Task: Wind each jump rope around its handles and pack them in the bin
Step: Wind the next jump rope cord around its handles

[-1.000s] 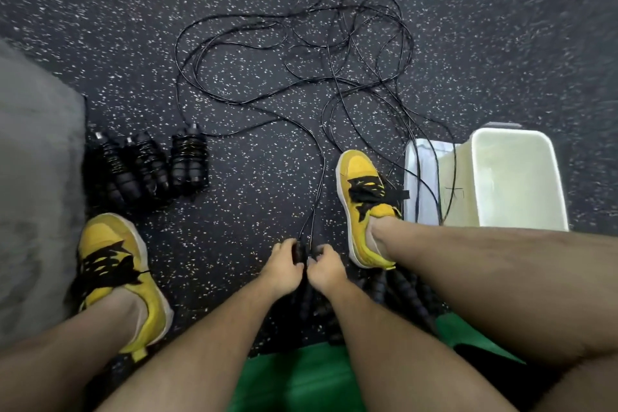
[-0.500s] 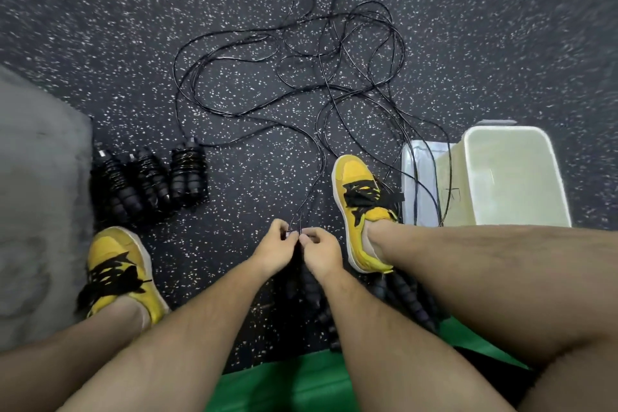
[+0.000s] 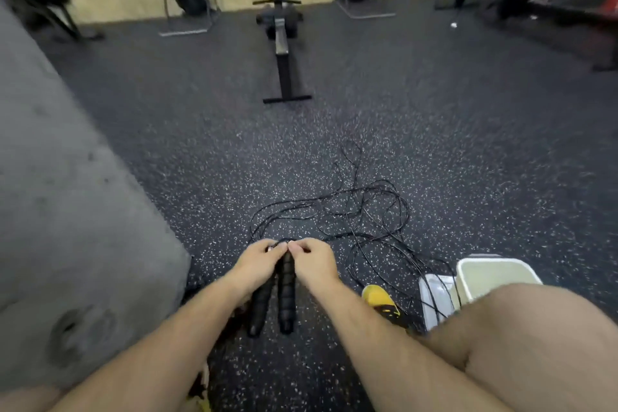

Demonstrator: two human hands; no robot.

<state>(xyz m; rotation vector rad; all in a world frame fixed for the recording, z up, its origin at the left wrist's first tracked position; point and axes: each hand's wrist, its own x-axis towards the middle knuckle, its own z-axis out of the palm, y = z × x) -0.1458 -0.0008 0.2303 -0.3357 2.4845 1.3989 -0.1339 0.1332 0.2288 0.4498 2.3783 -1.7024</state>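
Observation:
Two black ribbed jump rope handles [image 3: 286, 298] hang side by side in front of me, lifted off the speckled floor. My left hand [image 3: 255, 266] grips the left handle near its top. My right hand [image 3: 312, 261] pinches the thin black cord at the top of the right handle. Loose black cords [image 3: 364, 214] lie tangled on the floor beyond my hands and trail toward the bin. The pale plastic bin [image 3: 491, 274] stands at the right, partly behind my right knee, with a clear lid [image 3: 436, 298] beside it.
A large grey padded block [image 3: 67, 194] fills the left side. A rowing machine [image 3: 282, 43] stands ahead on the floor, with more gym equipment along the far wall. My yellow shoe [image 3: 379, 299] rests beside the lid.
The view has swung up from the floor to the room. My hands have lifted the pair of handles off the floor. The wound ropes at the left are out of view.

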